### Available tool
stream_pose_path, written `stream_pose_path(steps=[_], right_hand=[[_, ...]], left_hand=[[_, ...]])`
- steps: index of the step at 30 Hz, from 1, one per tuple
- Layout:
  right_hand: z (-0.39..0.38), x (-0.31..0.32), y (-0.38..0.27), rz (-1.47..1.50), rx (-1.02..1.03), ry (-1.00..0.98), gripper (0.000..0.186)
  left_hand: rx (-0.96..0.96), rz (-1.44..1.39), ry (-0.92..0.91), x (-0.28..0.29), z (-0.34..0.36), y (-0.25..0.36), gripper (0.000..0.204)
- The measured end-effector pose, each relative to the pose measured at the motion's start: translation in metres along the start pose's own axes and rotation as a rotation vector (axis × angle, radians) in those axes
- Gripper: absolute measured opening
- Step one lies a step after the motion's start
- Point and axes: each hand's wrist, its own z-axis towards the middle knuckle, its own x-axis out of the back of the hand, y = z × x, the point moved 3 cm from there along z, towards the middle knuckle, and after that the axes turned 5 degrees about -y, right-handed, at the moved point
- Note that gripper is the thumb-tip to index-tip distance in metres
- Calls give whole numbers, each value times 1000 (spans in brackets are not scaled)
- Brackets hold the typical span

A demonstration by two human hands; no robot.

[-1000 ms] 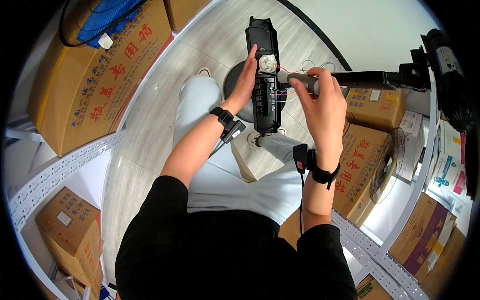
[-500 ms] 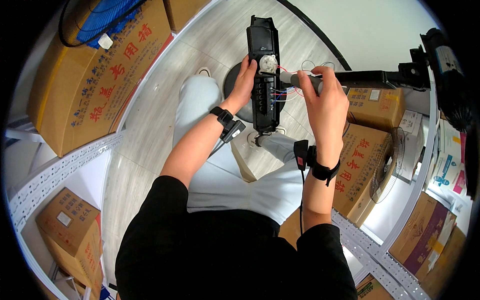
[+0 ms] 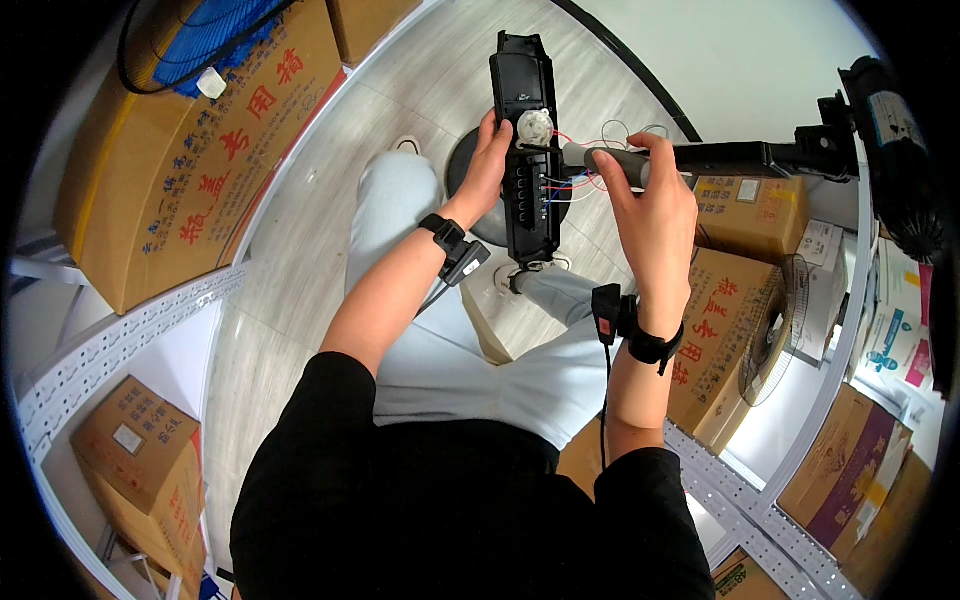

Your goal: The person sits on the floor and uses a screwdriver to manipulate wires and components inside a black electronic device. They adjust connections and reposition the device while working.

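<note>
My left hand (image 3: 486, 168) grips the left edge of a long black control panel (image 3: 524, 75), fingers behind it and thumb on its near face. The panel stands upright in my view, with a clear round part (image 3: 536, 127), a row of black buttons or switches, and thin red, blue and white wires (image 3: 572, 187) on its right side. Between thumb and fingers, my right hand (image 3: 650, 200) holds a screwdriver (image 3: 615, 163) with a grey handle. Its dark shaft points left at the panel, just below the clear part; the tip's exact contact cannot be made out.
A black pole (image 3: 740, 158) runs rightward behind my right hand to a dark fan-like body (image 3: 895, 130). Below the panel lies a round black base (image 3: 465, 165). Cardboard boxes (image 3: 190, 170) fill the left shelf; more boxes (image 3: 715, 330) and a fan grille (image 3: 775, 330) stand right.
The panel has shifted very slightly left. My right thumb and fingers have changed their hold a little on the screwdriver handle, and the right wrist has moved slightly.
</note>
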Motion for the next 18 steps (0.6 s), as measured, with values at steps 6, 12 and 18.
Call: stream_pose_path(steps=[6, 12, 18], right_hand=[[-4, -2, -1, 88, 208, 35, 36], [0, 1, -5, 93, 13, -24, 29], [-1, 2, -7, 110, 82, -22, 26]], left_hand=[[11, -6, 17, -2, 0, 0, 47], [14, -23, 6, -4, -2, 2, 47], [45, -8, 63, -4, -2, 6, 43]])
